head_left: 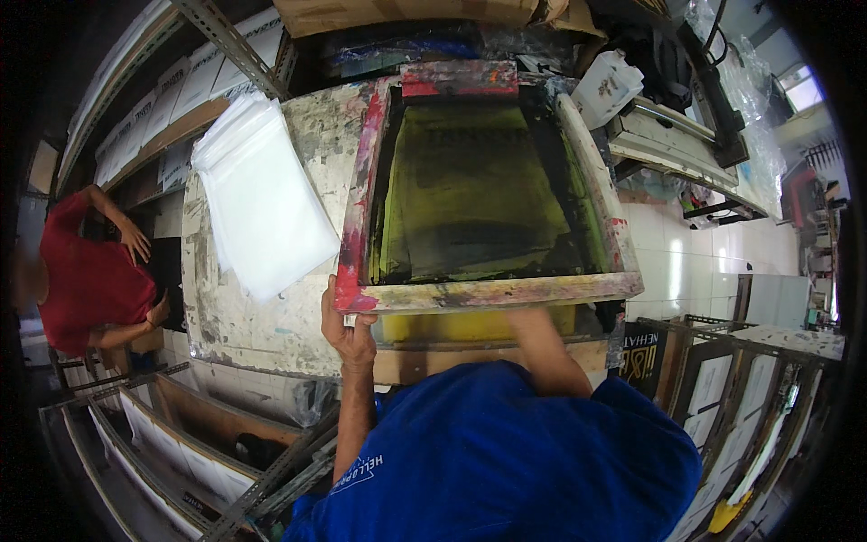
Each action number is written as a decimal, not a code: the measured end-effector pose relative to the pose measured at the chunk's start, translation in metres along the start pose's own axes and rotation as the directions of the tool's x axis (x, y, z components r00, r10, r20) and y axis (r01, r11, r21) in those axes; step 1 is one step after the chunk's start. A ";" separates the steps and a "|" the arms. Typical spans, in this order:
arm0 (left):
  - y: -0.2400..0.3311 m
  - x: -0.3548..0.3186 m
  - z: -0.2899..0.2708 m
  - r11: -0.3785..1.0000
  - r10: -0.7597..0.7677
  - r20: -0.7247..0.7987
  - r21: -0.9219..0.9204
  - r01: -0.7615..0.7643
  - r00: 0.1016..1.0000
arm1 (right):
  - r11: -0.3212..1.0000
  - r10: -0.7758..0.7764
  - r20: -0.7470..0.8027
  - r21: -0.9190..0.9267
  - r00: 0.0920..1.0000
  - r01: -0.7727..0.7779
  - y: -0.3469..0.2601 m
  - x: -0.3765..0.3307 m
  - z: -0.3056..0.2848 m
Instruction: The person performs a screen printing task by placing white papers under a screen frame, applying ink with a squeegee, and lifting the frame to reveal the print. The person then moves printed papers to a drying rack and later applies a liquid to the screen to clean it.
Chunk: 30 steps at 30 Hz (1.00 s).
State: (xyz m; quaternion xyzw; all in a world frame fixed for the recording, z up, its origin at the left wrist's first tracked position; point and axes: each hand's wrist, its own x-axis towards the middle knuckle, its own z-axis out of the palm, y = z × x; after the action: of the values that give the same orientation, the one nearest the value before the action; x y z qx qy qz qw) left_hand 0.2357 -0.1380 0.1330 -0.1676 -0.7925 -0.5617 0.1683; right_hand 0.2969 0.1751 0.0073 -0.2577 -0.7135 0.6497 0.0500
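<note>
A wooden screen printing frame (506, 291), streaked with red and dark ink, lies over the worktable with its near edge raised. Its dark yellow-green mesh (479, 181) fills the middle. My left hand (350, 332) is closed round the frame's near left corner. Under the near rail reaches my right hand (531, 318), blurred, its fingers hidden by the frame. A yellow surface (433, 327) shows beneath the frame. To the left, a fanned stack of translucent white plastic sheets or bags (266, 203) lies on the stained worktable (212, 303).
A paint-smeared red block (459, 78) sits at the frame's far edge. Beyond its far right corner stands a white container (609, 88). At left is a co-worker in a red shirt (95, 271). Metal racks (181, 443) with boards stand near left, more racks (731, 388) near right.
</note>
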 end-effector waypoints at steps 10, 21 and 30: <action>-0.012 -0.009 0.010 0.998 -0.044 -0.087 -0.057 0.039 0.995 | 1.000 0.011 -0.067 0.009 0.998 -0.010 0.001 0.004 0.004; 0.003 0.001 0.010 0.993 -0.055 -0.088 -0.105 0.045 0.995 | 0.994 -0.089 -0.349 -0.097 0.933 0.058 -0.009 0.034 -0.108; 0.018 0.020 0.006 0.999 -0.009 -0.052 -0.044 0.007 0.999 | 0.962 -0.247 -0.484 -0.224 0.840 0.154 -0.010 0.071 -0.127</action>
State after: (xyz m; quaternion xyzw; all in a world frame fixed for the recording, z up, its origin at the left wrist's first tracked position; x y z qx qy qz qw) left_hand 0.2257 -0.1249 0.1548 -0.1534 -0.7761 -0.5838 0.1827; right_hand 0.2845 0.3204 0.0172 -0.3464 -0.7528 0.4842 0.2809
